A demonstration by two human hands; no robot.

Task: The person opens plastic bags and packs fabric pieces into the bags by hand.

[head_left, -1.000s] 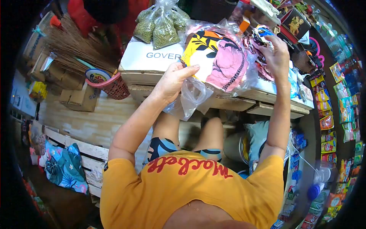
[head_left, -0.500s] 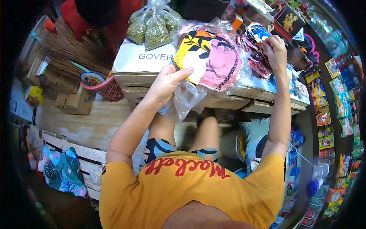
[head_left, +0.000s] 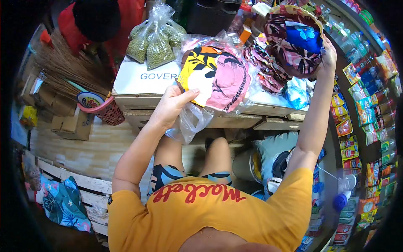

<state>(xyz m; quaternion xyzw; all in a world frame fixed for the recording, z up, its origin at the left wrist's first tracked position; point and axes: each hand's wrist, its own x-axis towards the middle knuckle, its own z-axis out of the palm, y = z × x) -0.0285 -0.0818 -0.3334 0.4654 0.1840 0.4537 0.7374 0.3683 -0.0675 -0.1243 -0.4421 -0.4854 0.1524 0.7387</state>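
My left hand (head_left: pixel 170 107) is closed on the edge of a round patchwork cloth (head_left: pixel 228 82) in yellow, white and pink, thumb on top. This cloth lies over clear plastic at the table's front edge, and a clear plastic bag (head_left: pixel 194 122) hangs below it. Up at the right, my right hand (head_left: pixel 327 56) grips the rim of another round patchwork cloth (head_left: pixel 289 59), dark floral with a blue patch and a pale edge. Between the two is a pile of folded floral cloths (head_left: pixel 262 63).
Tied bags of green beans (head_left: pixel 155 46) sit on a white box (head_left: pixel 138 77) at the back left. A pink basket (head_left: pixel 111 111) and a twig broom (head_left: pixel 71 63) stand left. A person in red (head_left: pixel 128 21) is behind. Hanging sachets (head_left: pixel 348 147) line the right side.
My right hand has lifted the dark floral cloth off the pile, up and to the right. My left hand keeps its grip on the yellow and pink cloth. The view has shifted slightly.
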